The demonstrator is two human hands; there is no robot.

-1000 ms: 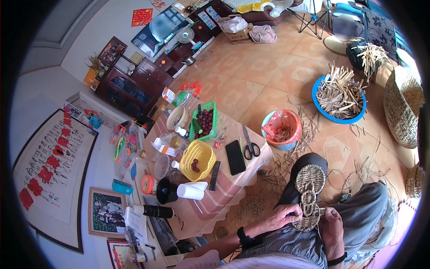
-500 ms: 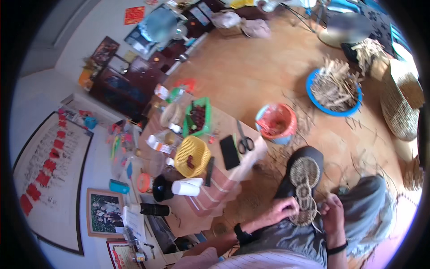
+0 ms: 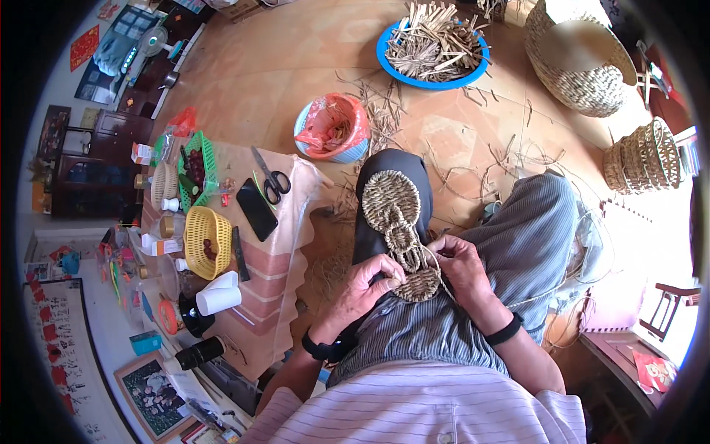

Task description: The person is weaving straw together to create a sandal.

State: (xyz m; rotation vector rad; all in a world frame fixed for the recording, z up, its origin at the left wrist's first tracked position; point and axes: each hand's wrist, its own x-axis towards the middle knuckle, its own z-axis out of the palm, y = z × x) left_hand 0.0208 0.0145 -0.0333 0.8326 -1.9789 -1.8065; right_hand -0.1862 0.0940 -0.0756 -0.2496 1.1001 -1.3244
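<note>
A woven straw piece [image 3: 390, 201] lies over my dark-covered thigh; it has a large disc at the far end, small rings in the middle and another disc at the near end. My left hand [image 3: 373, 285] is closed at the left edge of the near disc, thumb and forefinger pinched on its rim. On the other side, my right hand [image 3: 462, 270] pinches a thin straw cord [image 3: 444, 281] beside the small rings. The cord runs down from those fingers and trails rightward across my grey trousers [image 3: 518, 229]. The right fingertips partly hide the cord's upper end.
At left, a cloth-covered table [image 3: 259, 288] bears scissors [image 3: 275, 185], a black phone [image 3: 257, 209], and yellow [image 3: 208, 240] and green baskets [image 3: 196, 174]. Ahead stand a red-lined bucket [image 3: 333, 129] and a blue basin [image 3: 436, 80] of dry strips. Woven baskets [image 3: 642, 159] stand at right.
My view has swung to the right, so the table and bucket sit further left. My right hand has come in closer to the woven piece; my left stays at the near disc.
</note>
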